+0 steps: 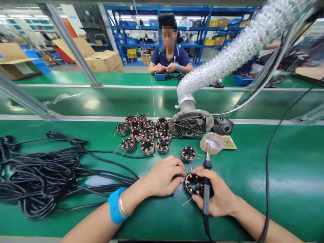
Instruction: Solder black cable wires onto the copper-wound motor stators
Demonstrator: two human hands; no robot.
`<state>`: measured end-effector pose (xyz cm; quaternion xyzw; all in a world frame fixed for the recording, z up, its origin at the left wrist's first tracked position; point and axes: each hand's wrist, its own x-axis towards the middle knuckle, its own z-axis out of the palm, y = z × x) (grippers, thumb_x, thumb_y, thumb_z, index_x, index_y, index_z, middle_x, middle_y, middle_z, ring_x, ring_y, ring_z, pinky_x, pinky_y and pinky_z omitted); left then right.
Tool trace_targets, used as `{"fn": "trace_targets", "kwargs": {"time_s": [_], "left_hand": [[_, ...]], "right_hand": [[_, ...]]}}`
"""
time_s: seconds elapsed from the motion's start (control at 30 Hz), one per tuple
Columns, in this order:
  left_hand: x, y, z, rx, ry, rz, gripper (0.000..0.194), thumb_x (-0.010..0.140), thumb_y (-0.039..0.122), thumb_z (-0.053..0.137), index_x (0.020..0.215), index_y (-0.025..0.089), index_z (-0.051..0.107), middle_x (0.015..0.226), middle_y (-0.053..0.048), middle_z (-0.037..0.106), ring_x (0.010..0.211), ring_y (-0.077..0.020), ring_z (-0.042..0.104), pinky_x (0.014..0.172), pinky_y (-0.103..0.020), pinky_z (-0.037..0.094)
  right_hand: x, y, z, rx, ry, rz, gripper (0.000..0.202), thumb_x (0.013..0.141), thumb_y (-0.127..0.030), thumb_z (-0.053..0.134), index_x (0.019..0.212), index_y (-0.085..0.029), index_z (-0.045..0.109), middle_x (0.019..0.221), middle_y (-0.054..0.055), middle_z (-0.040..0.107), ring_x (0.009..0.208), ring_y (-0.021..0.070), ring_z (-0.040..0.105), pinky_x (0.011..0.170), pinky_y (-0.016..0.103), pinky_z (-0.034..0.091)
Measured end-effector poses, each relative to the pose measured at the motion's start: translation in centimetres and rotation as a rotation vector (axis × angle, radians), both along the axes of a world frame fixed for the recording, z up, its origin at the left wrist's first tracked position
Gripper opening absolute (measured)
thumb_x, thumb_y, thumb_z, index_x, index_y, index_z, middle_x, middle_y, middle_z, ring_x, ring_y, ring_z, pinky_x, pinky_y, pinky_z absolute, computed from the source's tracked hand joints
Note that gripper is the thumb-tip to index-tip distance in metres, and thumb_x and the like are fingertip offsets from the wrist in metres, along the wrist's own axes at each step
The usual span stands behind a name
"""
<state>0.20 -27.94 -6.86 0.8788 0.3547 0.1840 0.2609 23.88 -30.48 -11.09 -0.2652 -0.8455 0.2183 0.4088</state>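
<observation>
My right hand [220,192] is closed round a ring-shaped motor stator [187,189] with copper windings, its thumb and fingers on the rim. A soldering iron [206,189] stands nearly upright across the same hand, its tip pointing away from me. A thin wire end sticks out at the stator's lower left. My left hand [164,175] is curled beside the stator's left edge, with thumb and fingertips drawn together. What lies between those fingertips is too small to make out. Just beyond the held stator sits another stator [188,154] with loose wire ends.
Several stators [147,135] stand grouped at the back. A tangle of black cables [50,172] covers the left side. Behind my right hand are a small tub [202,145], a fume fan [191,126] and its foil duct [215,64]. A co-worker [169,55] sits across the bench.
</observation>
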Motion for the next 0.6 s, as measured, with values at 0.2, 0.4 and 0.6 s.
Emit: {"fn": "trace_targets", "kwargs": {"time_s": [0.2,0.4,0.6], "left_hand": [[-1.0,-0.3,2.2,0.120,0.256,-0.010,0.027,0.096,0.034,0.053,0.084,0.019,0.074,0.083,-0.005,0.067,0.077,-0.0189,0.053,0.071,-0.032,0.042],[-0.2,0.2,2.5,0.159,0.295,-0.006,0.019,0.094,0.028,0.050,0.094,0.020,0.068,0.093,-0.005,0.064,0.084,-0.0188,0.057,0.070,-0.030,0.041],[0.0,0.5,2.4,0.071,0.320,-0.033,0.022,0.096,0.030,0.046,0.090,0.019,0.065,0.088,-0.004,0.061,0.080,-0.0172,0.056,0.068,-0.028,0.039]], "right_hand": [[-0.5,0.0,-0.2,0.032,-0.006,-0.108,0.062,0.076,-0.022,0.066,0.131,-0.019,0.038,0.109,0.012,0.062,0.096,0.0248,0.067,0.080,0.037,0.060],[-0.3,0.0,0.0,0.046,-0.019,-0.152,0.061,0.077,-0.025,0.067,0.131,-0.019,0.039,0.107,0.011,0.063,0.090,0.0235,0.067,0.076,0.035,0.060],[-0.3,0.2,0.0,0.013,-0.013,-0.116,0.058,0.077,-0.024,0.066,0.130,-0.019,0.041,0.108,0.011,0.063,0.090,0.0233,0.067,0.076,0.035,0.060]]}}
